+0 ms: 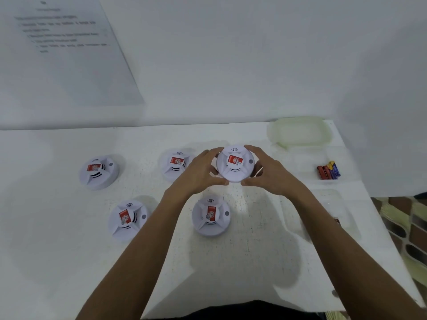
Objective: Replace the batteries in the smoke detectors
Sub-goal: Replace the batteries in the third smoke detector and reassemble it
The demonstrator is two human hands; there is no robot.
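On the white tabletop (57, 227) five round white plastic smoke detectors are spread. One (99, 172) lies at the left of the frame, one (176, 163) near the centre, and two (127, 219) (210, 215) lie lower, closer to the person. The fifth detector (235, 163) sits between the left hand (198, 174) and the right hand (268, 172). A pale translucent plastic tray (300, 132) rests at the upper right; below it lies a small heap of red and blue batteries (328, 170). A printed paper sheet (64, 54) hangs on the wall, upper left.
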